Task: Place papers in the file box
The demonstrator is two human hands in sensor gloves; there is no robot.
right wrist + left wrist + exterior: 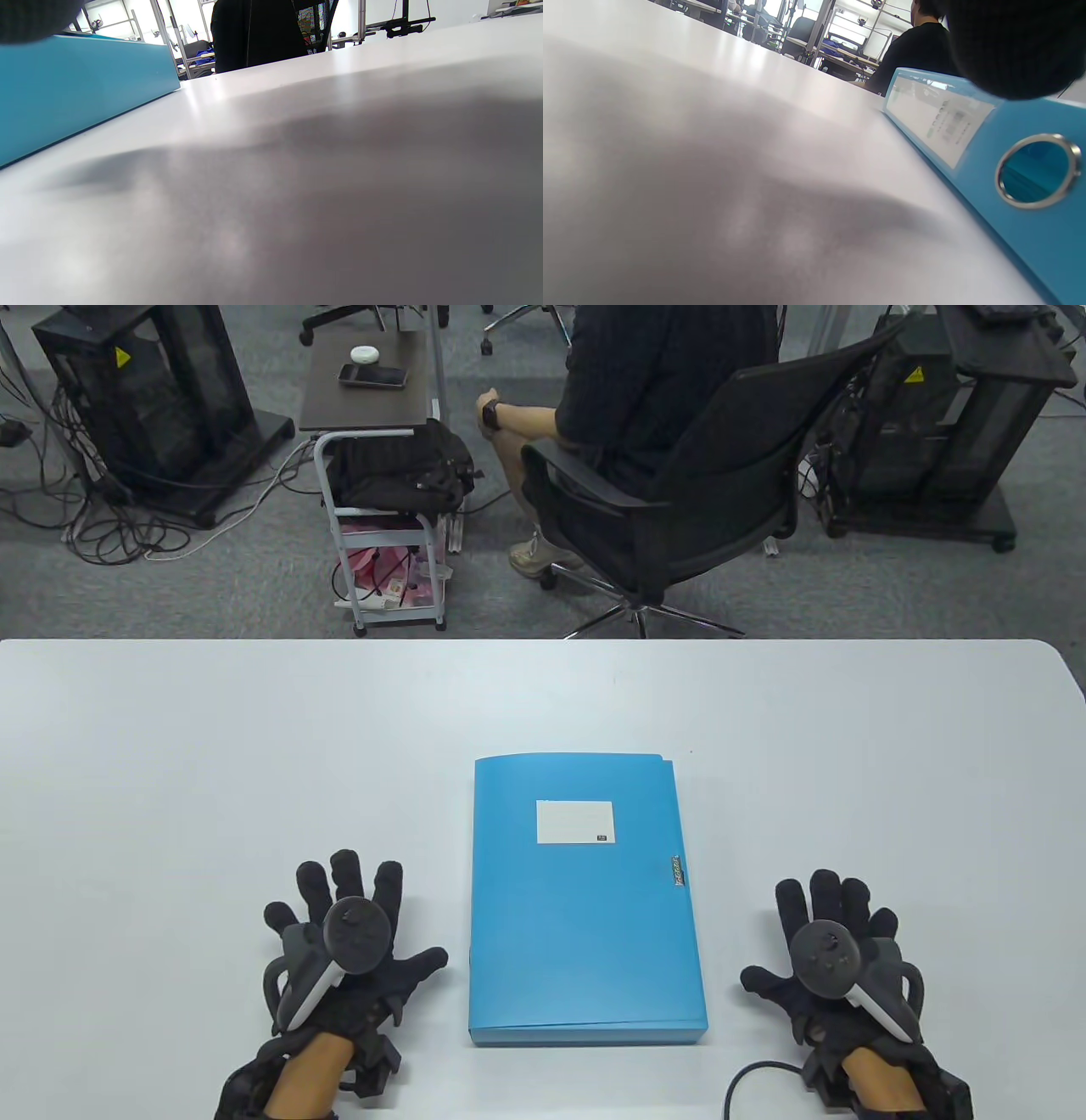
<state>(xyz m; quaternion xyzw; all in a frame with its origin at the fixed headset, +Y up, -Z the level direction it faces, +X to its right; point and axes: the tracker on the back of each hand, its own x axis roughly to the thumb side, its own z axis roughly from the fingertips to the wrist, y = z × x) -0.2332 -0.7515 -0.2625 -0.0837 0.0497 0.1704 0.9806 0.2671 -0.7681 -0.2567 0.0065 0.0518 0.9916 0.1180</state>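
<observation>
A blue file box [585, 899] lies flat and closed on the white table [254, 746], with a white label on its lid and a clasp on its right edge. My left hand [348, 937] rests flat on the table to the left of the box, fingers spread, holding nothing. My right hand [836, 937] rests flat to the right of the box, fingers spread, holding nothing. The left wrist view shows the box's spine [967, 140] with a label and a metal-rimmed finger hole. The right wrist view shows the box's other side [76, 84]. No papers are in view.
A person sits in a black office chair [679, 500] beyond the table's far edge. A small cart [386, 517] with a bag stands on the floor to its left. A cable [747, 1077] runs from my right wrist near the table's front edge.
</observation>
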